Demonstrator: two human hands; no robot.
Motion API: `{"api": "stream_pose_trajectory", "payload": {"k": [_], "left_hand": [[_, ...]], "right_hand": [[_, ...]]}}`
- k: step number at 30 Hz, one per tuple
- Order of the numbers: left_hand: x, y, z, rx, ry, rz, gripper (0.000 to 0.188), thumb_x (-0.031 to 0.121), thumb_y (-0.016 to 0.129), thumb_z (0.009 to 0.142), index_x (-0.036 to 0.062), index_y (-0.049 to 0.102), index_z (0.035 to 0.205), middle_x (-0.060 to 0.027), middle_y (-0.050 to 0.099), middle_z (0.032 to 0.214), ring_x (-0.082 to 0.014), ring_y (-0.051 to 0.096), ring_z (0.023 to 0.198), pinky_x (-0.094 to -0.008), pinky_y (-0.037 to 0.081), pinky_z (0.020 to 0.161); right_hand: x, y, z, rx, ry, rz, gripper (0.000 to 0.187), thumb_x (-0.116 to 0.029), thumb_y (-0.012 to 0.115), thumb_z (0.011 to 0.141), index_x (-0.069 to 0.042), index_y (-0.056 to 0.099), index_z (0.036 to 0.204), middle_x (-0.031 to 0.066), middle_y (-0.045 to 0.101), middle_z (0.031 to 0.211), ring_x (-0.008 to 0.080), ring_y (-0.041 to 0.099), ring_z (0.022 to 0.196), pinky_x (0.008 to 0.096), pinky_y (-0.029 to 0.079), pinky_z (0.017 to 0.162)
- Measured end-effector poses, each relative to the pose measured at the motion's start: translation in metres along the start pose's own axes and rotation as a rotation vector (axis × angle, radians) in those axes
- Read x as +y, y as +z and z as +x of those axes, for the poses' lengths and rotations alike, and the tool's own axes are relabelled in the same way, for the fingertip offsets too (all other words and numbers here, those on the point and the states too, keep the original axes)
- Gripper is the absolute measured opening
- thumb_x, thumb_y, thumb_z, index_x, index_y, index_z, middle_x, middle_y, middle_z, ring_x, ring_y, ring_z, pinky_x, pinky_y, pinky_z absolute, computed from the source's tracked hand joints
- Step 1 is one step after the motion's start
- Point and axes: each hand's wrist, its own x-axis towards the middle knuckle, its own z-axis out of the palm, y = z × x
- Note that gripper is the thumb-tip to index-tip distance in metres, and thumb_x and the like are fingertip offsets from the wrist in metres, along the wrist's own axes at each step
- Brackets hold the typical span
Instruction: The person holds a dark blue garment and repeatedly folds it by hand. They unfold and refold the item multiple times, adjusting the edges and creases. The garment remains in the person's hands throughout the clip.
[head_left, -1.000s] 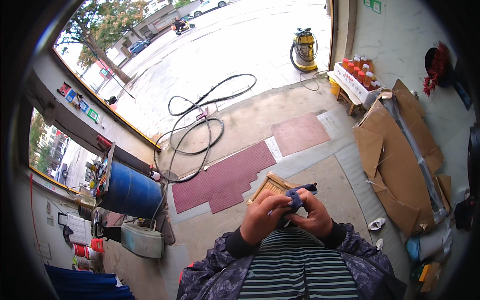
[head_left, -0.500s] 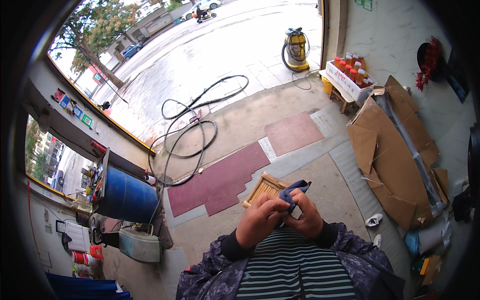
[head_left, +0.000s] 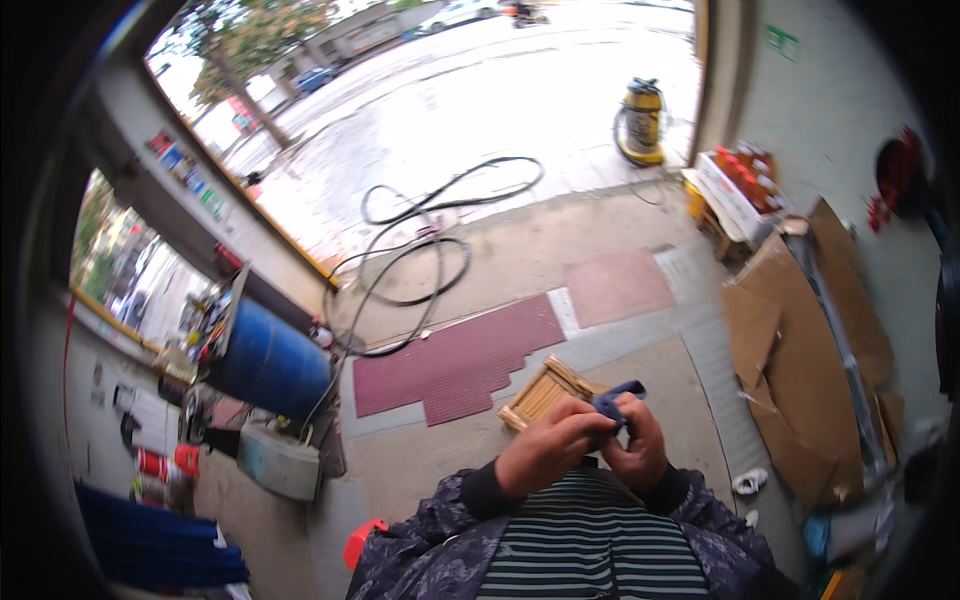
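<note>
A dark blue piece of cloth (head_left: 617, 398) is held between my two hands in front of my striped shirt. My left hand (head_left: 553, 447) pinches it from the left, thumb and fingers pressed together. From the right, my right hand (head_left: 637, 448) has its fingers curled round the cloth, and a short end sticks up above them. Most of the cloth is hidden in the fingers. Just beyond my hands stands a small light-wood slatted stool (head_left: 545, 392), partly covered by my left hand.
Dark red mats (head_left: 470, 355) lie ahead, with a looped black hose (head_left: 465, 262) past them. A blue barrel (head_left: 275, 355) stands left. Flattened cardboard (head_left: 800, 370) leans right, near a white box (head_left: 728, 190) of red-capped bottles. A yellow vacuum cleaner (head_left: 642, 125) stands by the doorway.
The view has shifted, so the scene sits farther right, and a red object shows at lower left. Both hands still grip the cloth, which looks more bunched up.
</note>
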Motion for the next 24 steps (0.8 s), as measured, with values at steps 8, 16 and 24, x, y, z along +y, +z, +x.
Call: {"api": "stream_pose_trajectory", "payload": {"k": [8,16,24], "left_hand": [[0.004,-0.006,-0.014,0.114,-0.024,-0.003,0.039,-0.006,0.074,0.084,0.0089,0.068,0.120,-0.0103,0.061,0.103,-0.0284,0.064,0.094,-0.0364,0.054,0.082],[0.012,-0.014,-0.024,0.200,0.004,0.033,0.037,-0.004,0.077,0.083,0.0092,0.069,0.117,-0.0106,0.059,0.098,-0.0279,0.062,0.088,-0.0369,0.052,0.076],[0.018,-0.015,-0.038,0.277,0.031,0.094,0.030,-0.004,0.075,0.087,0.0077,0.070,0.114,-0.0105,0.059,0.101,-0.0273,0.062,0.092,-0.0353,0.053,0.080]], "right_hand": [[-0.003,0.020,-0.002,-0.038,0.091,0.179,0.025,0.013,0.067,0.086,-0.004,0.058,0.103,0.0112,0.064,0.101,0.0227,0.064,0.089,0.0342,0.053,0.081],[-0.002,0.024,0.006,-0.174,0.062,0.280,0.026,0.013,0.068,0.088,-0.004,0.059,0.105,0.0111,0.063,0.105,0.0212,0.062,0.096,0.0325,0.051,0.084],[-0.007,0.028,0.015,-0.271,0.117,0.508,0.024,0.011,0.070,0.093,-0.004,0.062,0.109,0.0096,0.061,0.111,0.0206,0.061,0.101,0.0319,0.051,0.089]]}}
